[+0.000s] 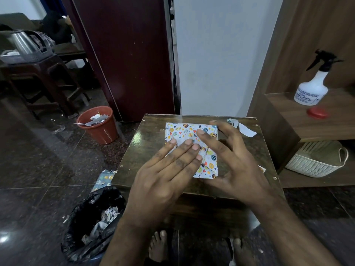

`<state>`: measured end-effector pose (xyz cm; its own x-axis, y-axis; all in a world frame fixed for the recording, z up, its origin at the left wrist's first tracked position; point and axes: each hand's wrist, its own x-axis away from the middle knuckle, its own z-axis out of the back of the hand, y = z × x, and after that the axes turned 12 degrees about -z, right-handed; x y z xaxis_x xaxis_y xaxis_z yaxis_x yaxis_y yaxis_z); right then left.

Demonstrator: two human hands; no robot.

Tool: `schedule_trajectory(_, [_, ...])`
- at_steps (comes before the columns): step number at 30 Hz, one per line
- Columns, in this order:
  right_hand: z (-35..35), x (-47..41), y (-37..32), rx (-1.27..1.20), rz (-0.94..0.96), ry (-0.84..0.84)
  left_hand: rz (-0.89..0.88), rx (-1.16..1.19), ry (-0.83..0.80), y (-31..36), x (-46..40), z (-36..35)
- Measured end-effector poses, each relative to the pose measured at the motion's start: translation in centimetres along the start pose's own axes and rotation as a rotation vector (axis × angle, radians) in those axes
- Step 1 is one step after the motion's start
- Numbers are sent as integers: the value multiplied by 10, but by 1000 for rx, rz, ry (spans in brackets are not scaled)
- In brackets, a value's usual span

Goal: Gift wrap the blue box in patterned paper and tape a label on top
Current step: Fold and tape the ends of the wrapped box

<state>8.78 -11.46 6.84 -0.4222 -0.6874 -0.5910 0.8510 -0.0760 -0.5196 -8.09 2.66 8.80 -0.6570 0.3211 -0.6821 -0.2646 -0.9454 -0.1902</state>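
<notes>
The box (185, 132), fully covered in white paper with colourful egg and leaf prints, lies flat on a small dark wooden table (149, 150). No blue surface shows. My left hand (169, 169) lies flat on the box's near-left part with straight fingers pressing the paper. My right hand (228, 158) spans the box's right side with spread fingers, the index finger on top and the thumb at the near right corner. A white paper label strip (246, 129) and a curl of tape (231, 121) lie on the table beyond my right hand.
A black bin bag (92, 223) with paper scraps stands left of my feet. A terracotta bin (99, 125) is on the floor at left. A shelf at right holds a white spray bottle (313, 87), a red lid (318, 112) and a cream basket (317, 160).
</notes>
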Motion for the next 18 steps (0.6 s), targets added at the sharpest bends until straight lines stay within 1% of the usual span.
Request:
schedule_trajectory(2, [-2, 1, 4, 4, -5, -4, 2, -9, 4, -3, -2, -2])
schedule_trajectory(6, [-1, 1, 4, 8, 10, -40, 28, 62, -1, -3, -3, -1])
schedule_trajectory(9, [-2, 0, 4, 6, 9, -51, 57, 76, 37, -5, 3, 0])
schedule_trajectory(11, [-1, -1, 3, -11, 7, -42, 111, 82, 99, -6, 6, 2])
schedule_trajectory(15, [-2, -3, -3, -69, 18, 0, 231, 111, 285, 1, 2, 5])
schedule_trajectory(17, [-3, -4, -7, -104, 8, 20, 373, 258, 377, 0, -2, 4])
schedule_trajectory(18, [-4, -4, -9, -126, -5, 32, 463, 390, 417, -2, 0, 1])
